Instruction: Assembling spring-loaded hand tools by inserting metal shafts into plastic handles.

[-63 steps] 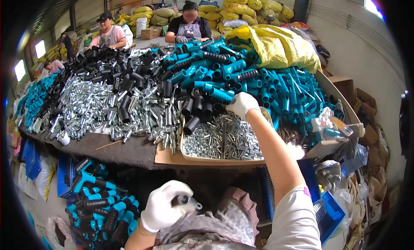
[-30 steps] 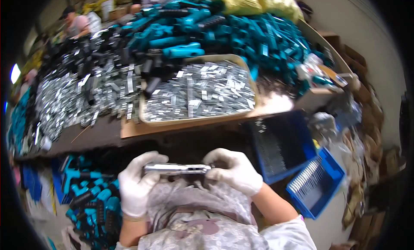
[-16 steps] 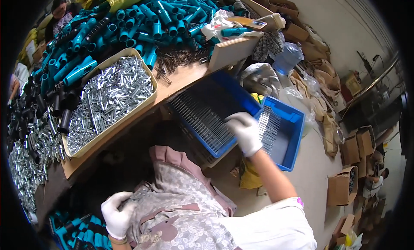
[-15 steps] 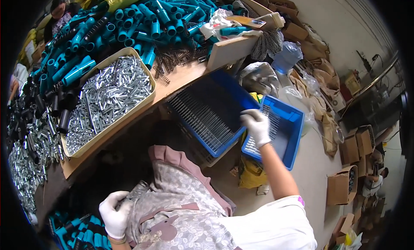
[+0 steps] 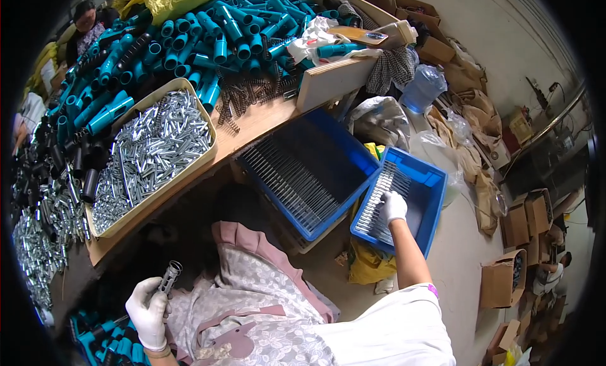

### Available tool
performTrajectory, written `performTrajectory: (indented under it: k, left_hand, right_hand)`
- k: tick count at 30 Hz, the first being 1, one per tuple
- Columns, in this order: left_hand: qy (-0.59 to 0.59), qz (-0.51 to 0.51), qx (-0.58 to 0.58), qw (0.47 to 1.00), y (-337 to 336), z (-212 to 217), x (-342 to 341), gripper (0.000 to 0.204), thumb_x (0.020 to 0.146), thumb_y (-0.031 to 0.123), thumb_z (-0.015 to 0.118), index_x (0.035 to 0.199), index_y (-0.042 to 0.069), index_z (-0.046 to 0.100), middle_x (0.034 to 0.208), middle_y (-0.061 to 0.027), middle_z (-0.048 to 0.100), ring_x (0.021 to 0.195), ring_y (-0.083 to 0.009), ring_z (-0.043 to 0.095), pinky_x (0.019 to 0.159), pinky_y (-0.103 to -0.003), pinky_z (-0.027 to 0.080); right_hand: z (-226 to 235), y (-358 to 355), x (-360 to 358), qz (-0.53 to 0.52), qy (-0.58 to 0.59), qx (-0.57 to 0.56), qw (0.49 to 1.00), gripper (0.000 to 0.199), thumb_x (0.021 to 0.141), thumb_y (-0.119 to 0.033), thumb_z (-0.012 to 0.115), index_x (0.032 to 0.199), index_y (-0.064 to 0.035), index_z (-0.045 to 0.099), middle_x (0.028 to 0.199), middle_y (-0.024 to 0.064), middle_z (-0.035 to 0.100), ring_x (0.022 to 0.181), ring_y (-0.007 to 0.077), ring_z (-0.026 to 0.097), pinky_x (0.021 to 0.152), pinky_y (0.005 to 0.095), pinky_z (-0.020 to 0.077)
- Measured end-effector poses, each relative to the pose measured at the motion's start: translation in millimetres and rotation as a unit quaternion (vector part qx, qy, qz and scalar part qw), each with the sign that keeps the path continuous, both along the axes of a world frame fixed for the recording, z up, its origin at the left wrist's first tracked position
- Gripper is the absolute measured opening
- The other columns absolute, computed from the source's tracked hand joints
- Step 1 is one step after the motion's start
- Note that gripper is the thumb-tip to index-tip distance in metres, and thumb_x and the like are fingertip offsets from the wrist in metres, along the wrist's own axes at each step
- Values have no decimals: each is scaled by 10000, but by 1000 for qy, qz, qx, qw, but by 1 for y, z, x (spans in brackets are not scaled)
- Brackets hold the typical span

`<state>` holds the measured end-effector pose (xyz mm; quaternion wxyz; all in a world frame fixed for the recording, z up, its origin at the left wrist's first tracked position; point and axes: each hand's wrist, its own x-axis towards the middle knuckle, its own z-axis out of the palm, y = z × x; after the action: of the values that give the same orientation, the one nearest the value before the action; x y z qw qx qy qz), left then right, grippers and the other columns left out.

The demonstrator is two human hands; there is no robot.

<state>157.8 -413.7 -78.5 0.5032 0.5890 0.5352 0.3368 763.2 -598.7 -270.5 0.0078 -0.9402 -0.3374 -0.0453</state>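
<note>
White cotton gloves cover both hands. The left hand point(image 5: 148, 310) closes around a short silvery metal tube point(image 5: 169, 277), slotted near its open end, held upright over the lap so that end stays free. The right hand point(image 5: 392, 206) reaches into the smaller blue bin point(image 5: 435, 195) of thin metal pins point(image 5: 379, 208), fingers curled; whether it grips any is unclear.

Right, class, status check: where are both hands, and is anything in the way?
Left hand grips a metal tube over the lap. Right hand down on metal rods in the small blue bin. Nothing in the way.
</note>
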Motion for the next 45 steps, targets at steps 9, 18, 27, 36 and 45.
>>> performTrajectory:
  k: [9, 18, 27, 36, 45]
  left_hand:
    - [-14, -1, 4, 1000, 0, -4, -1, 258, 845, 58, 658, 1064, -78, 641, 734, -41, 619, 548, -65, 529, 496, -205, 412]
    - [-23, 28, -10, 999, -3, -2, -14, 286, 888, 129, 607, 1089, -73, 635, 765, -58, 656, 524, -49, 525, 456, -178, 396]
    - [-76, -50, -13, 996, -20, -7, 10, 476, 810, -37, 708, 1267, -61, 578, 1064, -80, 660, 952, -116, 610, 853, -261, 505]
    - [-75, 199, 109, 971, -50, 33, -38, 385, 843, 6, 734, 1203, -64, 619, 924, -55, 688, 823, -92, 633, 763, -238, 520]
    - [-61, 169, 130, 975, -49, 21, -55, 430, 828, 83, 793, 1194, -64, 623, 965, -73, 689, 870, -113, 651, 806, -256, 528]
  right_hand:
    - [-6, 23, 34, -29, 144, -178, 973, 297, 841, -145, 572, 1044, -11, 743, 1119, 247, 688, 1044, 387, 680, 894, 458, 541]
    - [80, 14, 22, -77, 8, 259, 963, 194, 819, -170, 709, 842, 11, 643, 747, 198, 689, 680, 337, 685, 683, 423, 559]
    - [180, 145, -321, 134, 767, 359, 514, 124, 827, -3, 630, 934, -13, 568, 916, 138, 670, 757, 203, 689, 671, 305, 561]
    - [196, 168, -441, 261, 876, 34, 405, 358, 890, 36, 618, 1242, 70, 560, 1144, 173, 673, 1012, 239, 699, 860, 321, 577]
    - [203, 166, -437, 271, 851, 6, 450, 363, 898, 40, 634, 1253, 82, 574, 1052, 146, 697, 859, 184, 706, 787, 282, 577]
